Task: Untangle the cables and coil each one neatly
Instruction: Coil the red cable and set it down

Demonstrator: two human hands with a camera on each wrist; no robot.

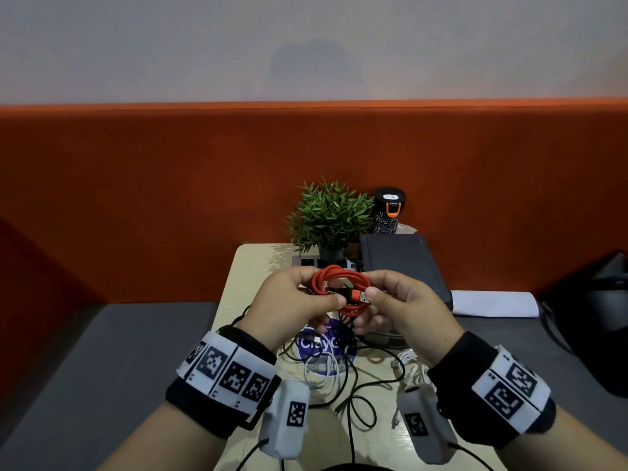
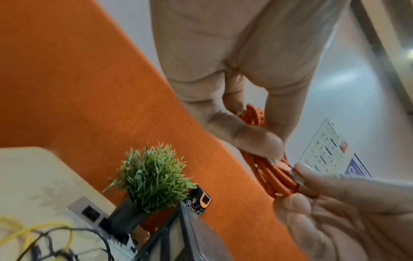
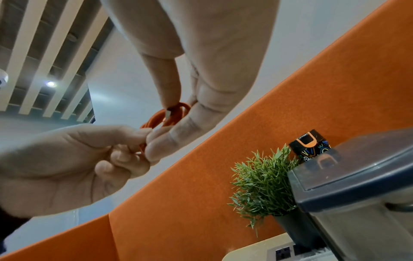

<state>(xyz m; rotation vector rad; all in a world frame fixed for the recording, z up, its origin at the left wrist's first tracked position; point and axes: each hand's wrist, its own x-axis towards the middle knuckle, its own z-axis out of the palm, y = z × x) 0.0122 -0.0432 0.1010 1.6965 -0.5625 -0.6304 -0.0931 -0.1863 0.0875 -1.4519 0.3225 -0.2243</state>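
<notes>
A red braided cable (image 1: pixel 339 282) is wound into a small coil, held in the air above the table between both hands. My left hand (image 1: pixel 295 302) pinches the coil's left side (image 2: pixel 266 176) with thumb and fingers. My right hand (image 1: pixel 390 300) grips the right side, and its thumb presses on the orange USB plug (image 1: pixel 358 296) that lies across the coil (image 3: pixel 156 120). Below my hands, black cables (image 1: pixel 360 392) and a white cable (image 1: pixel 321 372) lie tangled on the beige table (image 1: pixel 244 266).
A small potted plant (image 1: pixel 328 219) and a black patterned bottle (image 1: pixel 389 210) stand at the table's far end. A dark grey box (image 1: pixel 401 263) sits to the right of the plant. An orange partition (image 1: pixel 170 185) runs behind. A purple round sticker (image 1: pixel 328 345) lies under the cables.
</notes>
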